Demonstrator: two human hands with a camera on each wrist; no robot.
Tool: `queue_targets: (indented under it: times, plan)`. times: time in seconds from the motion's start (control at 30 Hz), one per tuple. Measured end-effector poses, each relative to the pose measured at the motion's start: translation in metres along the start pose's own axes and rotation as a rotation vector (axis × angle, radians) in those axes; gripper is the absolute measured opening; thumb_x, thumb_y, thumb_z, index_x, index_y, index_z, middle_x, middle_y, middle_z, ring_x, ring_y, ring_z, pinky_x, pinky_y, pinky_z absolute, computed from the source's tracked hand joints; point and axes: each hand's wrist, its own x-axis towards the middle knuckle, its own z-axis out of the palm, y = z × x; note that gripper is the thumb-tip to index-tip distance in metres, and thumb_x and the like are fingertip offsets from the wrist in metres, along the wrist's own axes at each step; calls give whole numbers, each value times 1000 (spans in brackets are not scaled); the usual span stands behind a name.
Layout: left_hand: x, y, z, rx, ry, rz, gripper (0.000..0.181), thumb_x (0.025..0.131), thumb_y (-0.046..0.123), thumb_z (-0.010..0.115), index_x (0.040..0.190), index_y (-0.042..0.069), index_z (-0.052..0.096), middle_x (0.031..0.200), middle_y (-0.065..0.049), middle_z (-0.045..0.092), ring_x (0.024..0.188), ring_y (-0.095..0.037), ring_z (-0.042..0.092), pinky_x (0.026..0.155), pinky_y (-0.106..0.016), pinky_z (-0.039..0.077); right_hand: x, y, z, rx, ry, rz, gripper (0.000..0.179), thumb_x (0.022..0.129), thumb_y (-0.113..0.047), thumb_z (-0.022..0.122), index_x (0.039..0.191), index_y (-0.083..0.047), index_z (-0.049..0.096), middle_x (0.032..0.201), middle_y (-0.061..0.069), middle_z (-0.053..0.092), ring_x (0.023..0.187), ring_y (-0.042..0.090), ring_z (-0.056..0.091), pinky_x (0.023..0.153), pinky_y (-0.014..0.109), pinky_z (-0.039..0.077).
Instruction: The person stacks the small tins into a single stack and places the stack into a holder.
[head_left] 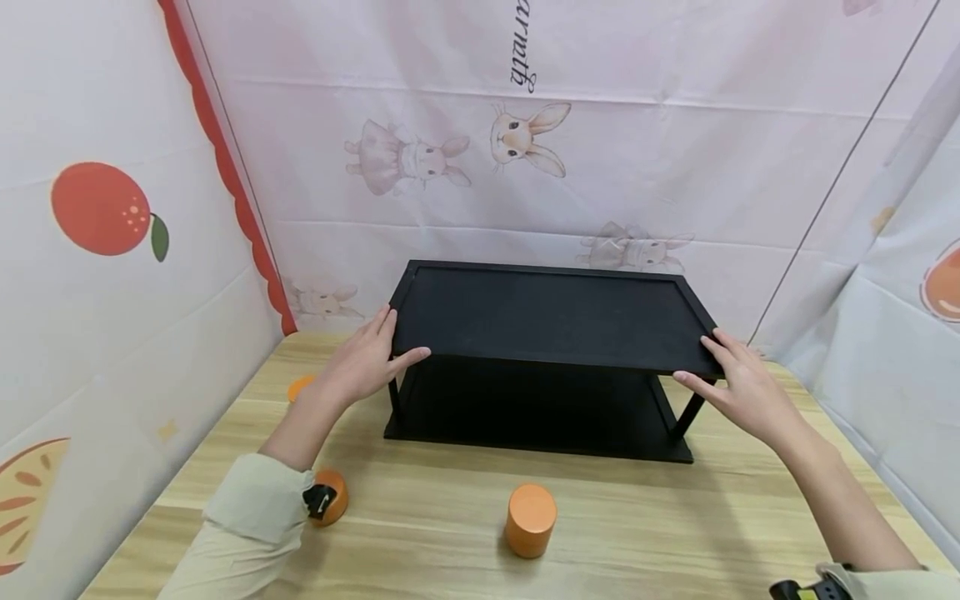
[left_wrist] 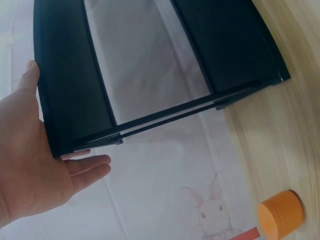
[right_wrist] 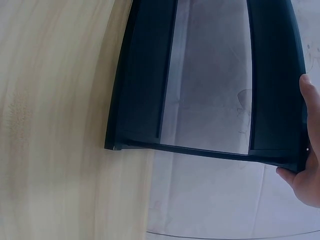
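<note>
A black two-tier shelf (head_left: 547, 321) stands on the wooden table, its upper board held up by posts at both ends. At the upper board's left end, my left hand (head_left: 367, 358) grips the corner, thumb along the front edge and fingers by the side. My right hand (head_left: 750, 387) holds the opposite corner the same way. In the left wrist view, fingers of the left hand (left_wrist: 37, 160) reach past the board's end. Only part of the right hand (right_wrist: 311, 145) shows in the right wrist view.
An orange cylinder (head_left: 531, 521) stands on the table (head_left: 420, 517) in front of the shelf. Another orange cylinder (head_left: 331, 497) is beside my left sleeve. A third orange thing (head_left: 300, 387) is partly hidden by my left forearm. Printed cloth (head_left: 465, 200) hangs behind and at both sides.
</note>
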Motion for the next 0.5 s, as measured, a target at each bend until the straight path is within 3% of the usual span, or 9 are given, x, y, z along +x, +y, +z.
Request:
queue_targets:
  times: [0.5]
  plan:
    - [3,-3,0,-15,-3,-5,100,84,72,31,144,-4,9,150,-20,3,133,-39,15,105,-51,17,2,-1,1,7,0,1,80,88,-45,58,133,15,32,139,35,22,126,51,17,98,63,15]
